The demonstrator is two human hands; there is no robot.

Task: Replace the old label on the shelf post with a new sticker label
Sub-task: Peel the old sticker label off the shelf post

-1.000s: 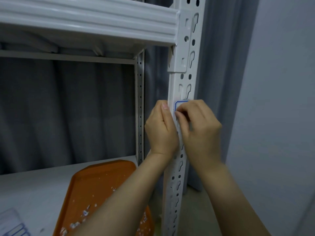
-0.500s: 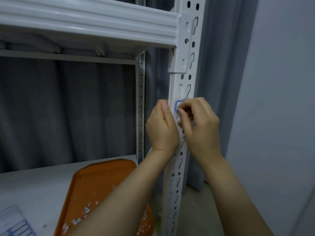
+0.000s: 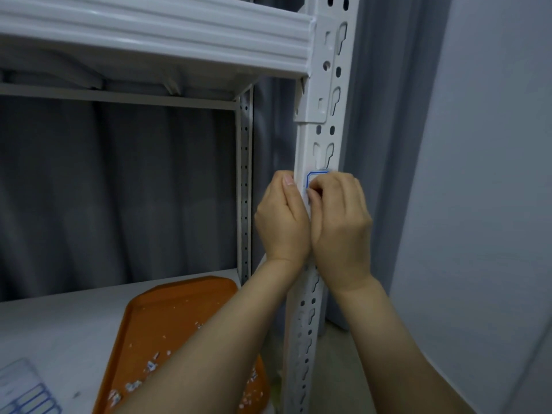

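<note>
A white perforated shelf post [image 3: 324,138] runs top to bottom in the middle. A white label with a blue border [image 3: 313,177] is stuck on it; only its top left corner shows. My right hand [image 3: 340,222] covers the rest, with its curled fingertips pressed against the label's face. My left hand [image 3: 282,222] wraps the post's left edge beside the label, thumb up along the edge. Whether the label's lower part is lifted is hidden.
A white shelf beam [image 3: 155,40] joins the post above the hands. Below, on the white shelf board [image 3: 59,330], lies an orange tray [image 3: 185,312] scattered with small torn label scraps. A sheet of blue-bordered labels [image 3: 24,389] sits at the bottom left. Grey curtain and wall stand behind.
My right hand's fingertips have shifted slightly upward and left across the label. My left hand stays on the post's edge.
</note>
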